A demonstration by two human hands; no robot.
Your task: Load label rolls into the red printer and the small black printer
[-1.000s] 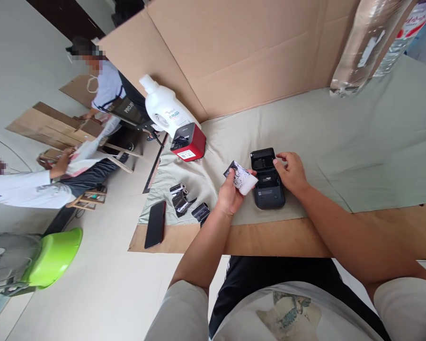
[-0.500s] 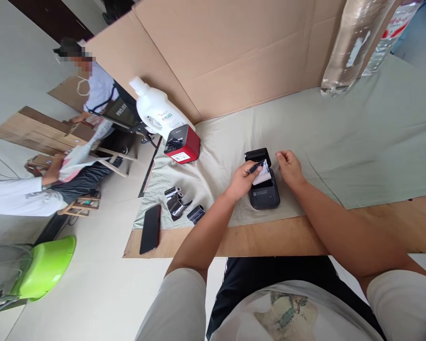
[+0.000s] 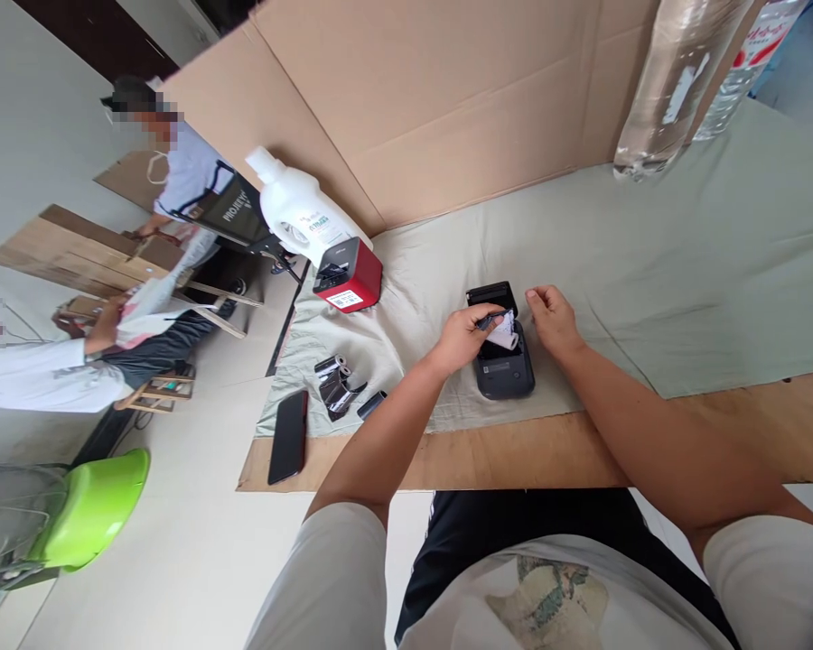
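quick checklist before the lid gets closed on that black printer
1. Lid of the black printer open: ok, it stands up at the far end.
2. Paper roll in the bay: ok, the left hand holds it there.
3. Roll seated flat: cannot tell, fingers hide it.
4. Paper end fed past the lid edge: cannot tell.
5. Printer steadied: ok, the right hand rests at its far right corner.
6. Spare rolls apart from the printer: ok, they lie on the cloth to the left.

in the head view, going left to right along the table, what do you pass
black phone → wrapped paper rolls → left hand → black printer → right hand
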